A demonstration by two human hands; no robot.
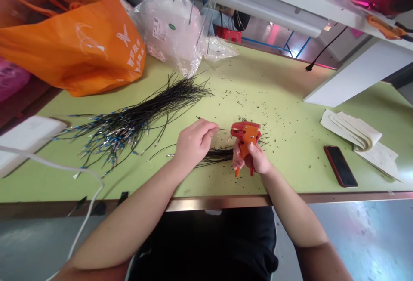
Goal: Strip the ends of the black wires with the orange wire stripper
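My left hand [193, 142] pinches a thin black wire [222, 129], whose short end points right toward the tool. Wrapped around the handles of an orange and red wire stripper [246, 134] is my right hand [253, 158]. The stripper's jaws face left, a small gap from the wire's tip. Under and between both hands lies a small bundle of black wires [219, 155]. A larger bundle of black wires [151, 105] with blue and silvery ends spreads out at the left.
Small black scraps litter the green table [284, 143]. An orange bag [74, 44] and a clear plastic bag [171, 27] stand at the back left. A phone [340, 166] and folded papers [351, 130] lie right. A white cable [93, 171] crosses the left side. A person [219, 18] sits beyond.
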